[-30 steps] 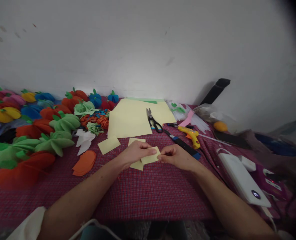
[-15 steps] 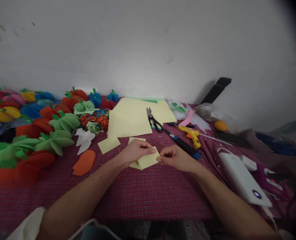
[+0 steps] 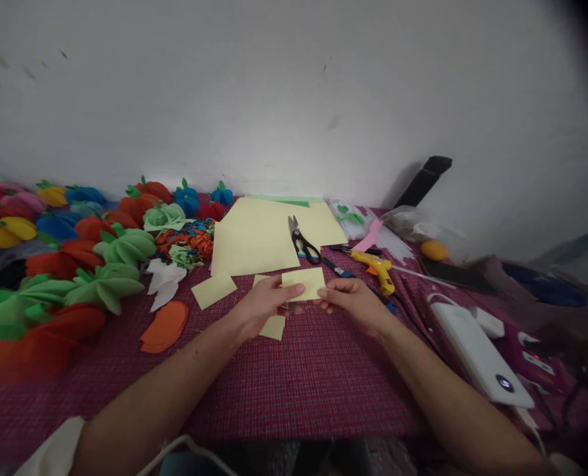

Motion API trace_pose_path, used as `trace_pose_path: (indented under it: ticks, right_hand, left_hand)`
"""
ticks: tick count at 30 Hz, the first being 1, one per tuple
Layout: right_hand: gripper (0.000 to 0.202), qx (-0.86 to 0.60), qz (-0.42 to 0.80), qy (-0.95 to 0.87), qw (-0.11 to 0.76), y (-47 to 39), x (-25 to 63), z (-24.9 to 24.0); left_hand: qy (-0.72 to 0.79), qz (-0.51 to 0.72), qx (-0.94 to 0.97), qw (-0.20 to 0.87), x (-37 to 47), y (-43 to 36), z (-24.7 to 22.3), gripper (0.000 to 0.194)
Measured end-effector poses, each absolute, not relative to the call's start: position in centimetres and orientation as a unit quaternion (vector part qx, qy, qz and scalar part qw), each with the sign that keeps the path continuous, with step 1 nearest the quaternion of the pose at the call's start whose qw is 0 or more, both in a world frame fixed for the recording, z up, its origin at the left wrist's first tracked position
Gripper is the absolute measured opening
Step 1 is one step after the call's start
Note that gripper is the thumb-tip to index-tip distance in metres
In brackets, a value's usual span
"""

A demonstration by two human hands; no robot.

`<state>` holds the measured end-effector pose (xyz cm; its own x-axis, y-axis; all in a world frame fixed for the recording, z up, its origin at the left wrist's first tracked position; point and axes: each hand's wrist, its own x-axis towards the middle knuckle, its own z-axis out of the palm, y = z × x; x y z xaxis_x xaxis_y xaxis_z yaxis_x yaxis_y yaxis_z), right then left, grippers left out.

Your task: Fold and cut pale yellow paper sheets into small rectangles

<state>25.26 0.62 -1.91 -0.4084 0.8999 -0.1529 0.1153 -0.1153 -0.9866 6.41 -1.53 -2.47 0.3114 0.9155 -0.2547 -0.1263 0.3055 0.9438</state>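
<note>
Between my two hands is a small pale-yellow paper rectangle (image 3: pixel 307 280), held above the checked cloth. My left hand (image 3: pixel 270 299) pinches its left side, thumb on top. At the lower right corner, my right hand (image 3: pixel 347 299) grips it between thumb and fingers. Beneath my left hand lies another yellow paper piece (image 3: pixel 272 328), partly covered by that hand. A separate yellow rectangle (image 3: pixel 214 291) rests to the left. Black-handled scissors (image 3: pixel 303 243) lie on large yellow sheets (image 3: pixel 256 235) just beyond my hands.
Colourful paper pumpkins (image 3: pixel 125 246) crowd the left side, near paper scraps (image 3: pixel 194 243) and orange cut-outs (image 3: pixel 165 326). To the right are a yellow glue gun (image 3: pixel 378 270), a utility knife (image 3: pixel 337 268), glue sticks (image 3: pixel 395 241) and a white power bank (image 3: pixel 479 350). A wall stands behind.
The held paper has been lifted off the piece below and turned level, moving slightly away from me. Both hands stay on it. The view has shifted a little.
</note>
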Motion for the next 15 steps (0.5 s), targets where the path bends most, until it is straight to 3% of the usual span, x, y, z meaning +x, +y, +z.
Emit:
trace_pose_path:
  ticks: [7,15]
  right_hand:
    - [0.021,-0.432,0.613,-0.579,0.32,0.56,25.25,-1.94]
    - [0.025,-0.414,0.642,-0.561,0.319,0.9,25.85,-2.03]
  left_hand:
    - [0.464,0.396,0.42,0.672,6.45,-1.54,-3.17,0.026]
    - [0.475,0.406,0.418,0.659,6.37,-1.43,-2.85,0.022]
